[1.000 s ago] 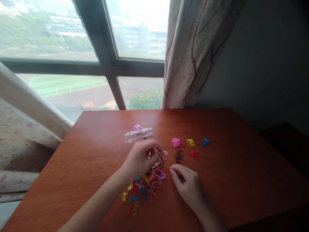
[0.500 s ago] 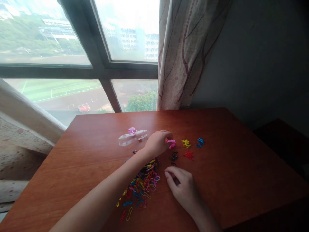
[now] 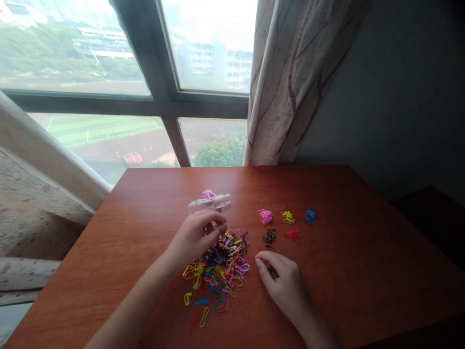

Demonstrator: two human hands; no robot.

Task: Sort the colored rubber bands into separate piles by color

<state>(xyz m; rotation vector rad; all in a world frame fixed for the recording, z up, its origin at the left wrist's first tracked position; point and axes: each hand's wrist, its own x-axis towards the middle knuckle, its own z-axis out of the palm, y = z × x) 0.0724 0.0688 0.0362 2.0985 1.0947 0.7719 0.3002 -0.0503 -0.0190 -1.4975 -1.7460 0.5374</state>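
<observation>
A loose pile of small coloured loops (image 3: pixel 221 266), which look like rubber bands, lies in front of me. My left hand (image 3: pixel 198 235) hovers at the far left edge of this pile, thumb and forefinger drawn close together; whatever is between them is too small to name. To the right of the pile, my right hand (image 3: pixel 281 276) rests with thumb and forefinger pinched, and I cannot make out anything in them. Sorted by colour beyond it are a pink cluster (image 3: pixel 266 216), a yellow cluster (image 3: pixel 288 217), a blue cluster (image 3: pixel 309 216), a black cluster (image 3: pixel 269 236) and a red cluster (image 3: pixel 292 236).
A clear bottle (image 3: pixel 214 202) lies on its side behind my left hand, with a pink-purple looped item (image 3: pixel 208 194) by it. The brown wooden table (image 3: pixel 348 286) ends at the window (image 3: pixel 212 140). Patterned curtains (image 3: pixel 283 92) hang at both sides.
My left hand has drawn back leftward from the pink cluster to the pile. The pink loops now lie uncovered. My right hand keeps its pinch, while the whole view has shifted slightly.
</observation>
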